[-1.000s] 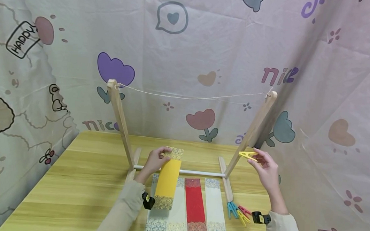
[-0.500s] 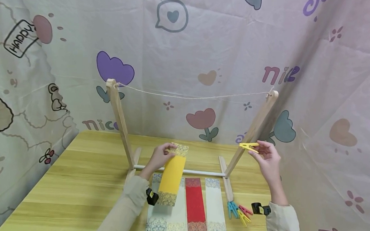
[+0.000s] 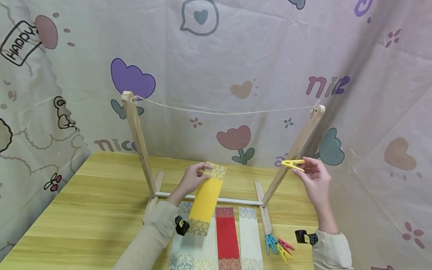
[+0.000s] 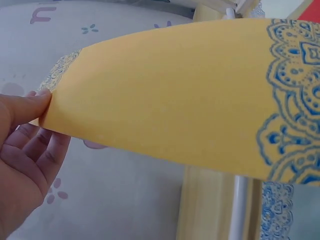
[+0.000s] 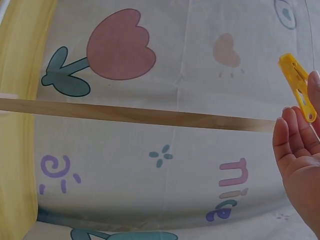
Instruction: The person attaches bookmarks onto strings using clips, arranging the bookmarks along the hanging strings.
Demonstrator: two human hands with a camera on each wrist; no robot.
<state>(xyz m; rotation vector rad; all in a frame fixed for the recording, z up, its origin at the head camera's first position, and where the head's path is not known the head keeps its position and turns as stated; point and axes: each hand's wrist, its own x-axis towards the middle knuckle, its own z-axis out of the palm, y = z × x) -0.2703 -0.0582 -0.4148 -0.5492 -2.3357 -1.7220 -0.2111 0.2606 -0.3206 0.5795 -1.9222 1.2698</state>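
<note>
My left hand pinches a yellow paper strip near its upper corner, thumb in front. The strip has lace-patterned ends and hangs tilted above the table; in the left wrist view the yellow strip bows across the picture. Between thumb and fingers of my right hand is a yellow clothespin, its tip pointing left, in front of the rack's right post. The right wrist view shows the yellow clothespin at its right edge. A string runs between the two posts, above both hands.
On the table lie a red strip, a white strip and two pale strips partly under the yellow one. Several clothespins lie by the rack's right foot. Wooden posts and a white crossbar form the rack.
My left hand has moved the yellow strip up and to the right. My right hand has risen with the yellow clothespin. The other strips and clothespins lie as before.
</note>
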